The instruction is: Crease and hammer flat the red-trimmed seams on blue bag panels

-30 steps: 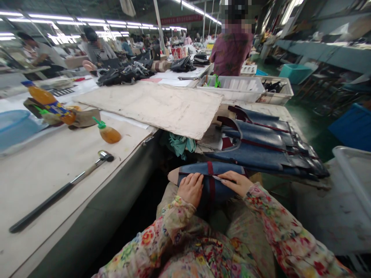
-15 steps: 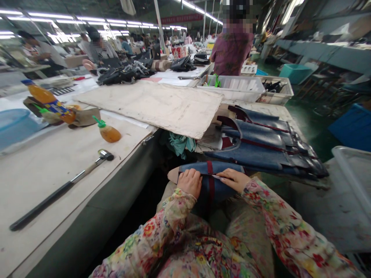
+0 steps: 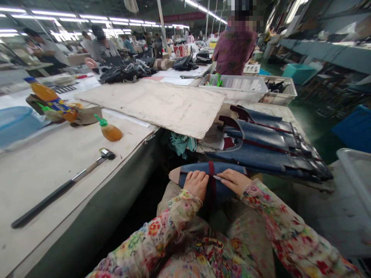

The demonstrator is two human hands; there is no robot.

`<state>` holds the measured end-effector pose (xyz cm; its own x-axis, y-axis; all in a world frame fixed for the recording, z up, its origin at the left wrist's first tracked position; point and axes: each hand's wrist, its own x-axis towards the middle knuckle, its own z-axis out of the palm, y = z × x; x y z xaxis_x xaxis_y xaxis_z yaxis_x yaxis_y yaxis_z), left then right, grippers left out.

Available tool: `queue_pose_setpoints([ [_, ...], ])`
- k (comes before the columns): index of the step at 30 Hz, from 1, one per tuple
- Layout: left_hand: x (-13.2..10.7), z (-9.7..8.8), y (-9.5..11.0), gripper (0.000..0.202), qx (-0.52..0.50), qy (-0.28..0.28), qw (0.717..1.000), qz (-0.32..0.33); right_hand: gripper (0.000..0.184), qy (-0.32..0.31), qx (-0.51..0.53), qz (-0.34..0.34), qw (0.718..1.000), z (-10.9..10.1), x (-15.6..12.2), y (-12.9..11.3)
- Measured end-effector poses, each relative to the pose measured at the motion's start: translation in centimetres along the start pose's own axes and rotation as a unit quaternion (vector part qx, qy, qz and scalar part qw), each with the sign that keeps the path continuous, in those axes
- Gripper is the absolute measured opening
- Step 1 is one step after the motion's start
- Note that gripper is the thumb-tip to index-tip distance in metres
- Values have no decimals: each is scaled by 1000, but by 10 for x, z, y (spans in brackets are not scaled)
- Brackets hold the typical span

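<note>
Across my lap lies a blue leather piece (image 3: 226, 166) with a dark red band (image 3: 212, 189) over its middle and a pale tip (image 3: 174, 175) at its left end. Curled over its edge, left of the band, are the fingers of my left hand (image 3: 197, 185), gripping it. My right hand (image 3: 235, 181) pinches a small, light, pointed tool (image 3: 217, 177), whose tip rests at the seam by the band. The tool's exact kind is too small to tell. Both thumbs are mostly hidden.
Similar blue leather pieces (image 3: 261, 135) lie stacked ahead on the right. On the left bench are a hammer (image 3: 63, 189), a squeeze bottle of amber liquid (image 3: 111, 132) and a larger orange bottle (image 3: 46, 92). A pale board (image 3: 162, 104) overhangs the bench edge. Plastic crates (image 3: 237, 92) stand behind.
My left hand has slid a little to the right along the leather piece, closer to the red band. My right hand and the tool have barely moved. The view has shifted slightly.
</note>
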<state>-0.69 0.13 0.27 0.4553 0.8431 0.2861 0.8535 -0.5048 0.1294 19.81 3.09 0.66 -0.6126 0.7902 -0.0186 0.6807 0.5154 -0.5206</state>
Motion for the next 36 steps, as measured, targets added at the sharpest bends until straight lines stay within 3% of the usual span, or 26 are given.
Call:
queue_pose_setpoints([
  [9,5,0,3,25,-55,-48,995,72,35,15,-83,20,996,0,-2,-21],
  [17,3,13,2,25,-61,-4,995,79,37,102,-179,60,977,21,-7,-32],
  [22,7,13,4,24,-64,2,996,58,36,103,-240,108,959,23,1,-42],
  [27,6,13,2,23,-58,-1,997,56,36,114,-261,91,954,23,0,-33],
  [31,-2,14,-2,27,-50,25,997,43,35,117,-263,68,955,22,-20,-18],
  [36,-11,12,-8,30,-59,43,997,23,33,168,-221,55,959,16,-43,-9],
])
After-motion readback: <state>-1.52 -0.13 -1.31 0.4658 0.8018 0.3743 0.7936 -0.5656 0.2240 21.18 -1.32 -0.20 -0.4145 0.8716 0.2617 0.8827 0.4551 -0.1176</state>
